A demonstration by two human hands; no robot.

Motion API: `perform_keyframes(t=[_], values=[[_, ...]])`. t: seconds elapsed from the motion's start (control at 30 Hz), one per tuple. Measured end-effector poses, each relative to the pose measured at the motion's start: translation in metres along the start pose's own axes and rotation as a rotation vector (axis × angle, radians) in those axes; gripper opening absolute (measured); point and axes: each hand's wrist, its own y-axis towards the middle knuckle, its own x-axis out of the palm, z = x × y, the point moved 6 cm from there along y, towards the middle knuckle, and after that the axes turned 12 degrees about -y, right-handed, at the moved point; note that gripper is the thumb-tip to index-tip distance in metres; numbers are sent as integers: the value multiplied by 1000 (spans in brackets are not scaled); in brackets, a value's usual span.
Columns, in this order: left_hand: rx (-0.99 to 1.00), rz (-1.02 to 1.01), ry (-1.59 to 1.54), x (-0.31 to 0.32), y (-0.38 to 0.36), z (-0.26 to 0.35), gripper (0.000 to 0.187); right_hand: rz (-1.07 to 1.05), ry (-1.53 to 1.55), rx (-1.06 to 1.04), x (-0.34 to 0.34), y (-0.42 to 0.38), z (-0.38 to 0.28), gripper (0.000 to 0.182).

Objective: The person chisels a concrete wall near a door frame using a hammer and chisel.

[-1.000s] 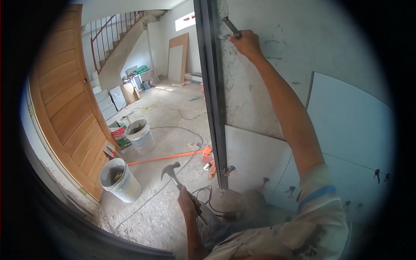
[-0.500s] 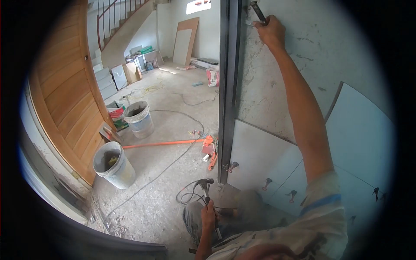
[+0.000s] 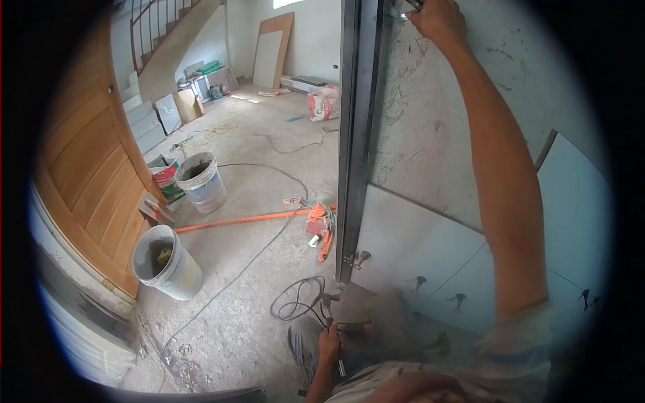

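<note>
Hammer [image 3: 328,300] is low, head up, over the crouched legs; left grip [image 3: 328,341] clamped round its handle. Right grip [image 3: 440,23] is up by the dark post [image 3: 356,134], fingers clamped on a dark tool [image 3: 415,5] at the bare wall [image 3: 430,127]. Below: pale tiles [image 3: 420,221] with red clips [image 3: 418,285] at the joints. Cable [image 3: 285,309] loops on the floor beside the hammer.

To do it well, I'd say: brace the tool firmly, fingers well off its struck end, hammer blows square, clear of post and tile edges.

Can't make out: most of the tool, cut off at top; whether its tip touches the wall. Lower tiles murky, legs blurred.
</note>
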Motion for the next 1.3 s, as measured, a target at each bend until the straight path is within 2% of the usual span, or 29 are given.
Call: perform_keyframes(t=[0.2,0.3,0.37,0.4,0.47,0.5,0.57,0.6,0.67,0.7,0.77,0.8,0.87,0.9,0.93,1.0,1.03,1.1,1.13,1.2,1.27,1.3], values=[[-122,-55,-44,7,6,-9,37,40,26,-25,3,-3,1,27],[-135,-75,-92,10,7,-14,36,72,12,-127,13,6,10,30],[-103,-87,-124,12,1,-11,36,-132,214,-208,15,12,14,43],[-107,-71,-166,11,-4,-7,35,-121,225,-213,1,4,9,43],[-103,-55,-215,14,-13,-1,35,-306,531,39,-20,-31,15,45],[-122,-51,-249,13,-19,1,35,-305,539,35,-24,-40,18,45],[-148,-35,-277,8,-26,-4,35,-470,820,155,-9,-62,33,44],[-149,-41,-263,5,-28,-7,36,-478,823,162,-5,-70,39,44],[-157,-38,-249,2,-33,-13,36,-661,1191,146,11,-88,37,40],[-157,-24,-215,1,-42,-11,36,-673,1196,151,18,-91,37,40],[-183,11,-179,-4,-62,-9,36,-600,1310,40,20,-87,29,34],[-223,28,-172,-7,-76,-11,36,-628,1303,62,23,-88,24,34],[-296,52,-155,-7,-98,-7,36,-320,1409,-127,5,-73,14,30],[-342,54,-163,-7,-111,-3,36,-272,1527,-203,1,-63,14,29],[-380,54,-176,-5,-122,4,36,-290,1523,-184,3,-57,12,29],[-441,57,-191,-1,-136,16,36,71,1552,-78,-16,-45,24,41],[-485,55,-210,1,-146,20,36,55,1550,-62,-17,-37,25,41],[-510,84,-237,1,-160,28,35,275,1570,-162,-35,-23,28,29],[-522,96,-263,4,-166,36,34,269,1571,-152,-37,-16,31,29],[-494,94,-173,9,-182,59,33,338,1312,-36,-42,-17,47,32],[-475,87,-73,23,-206,100,31,151,1359,173,-54,-39,48,28],[-415,61,-23,40,-218,129,30,13,1246,82,-61,-58,43,25]])
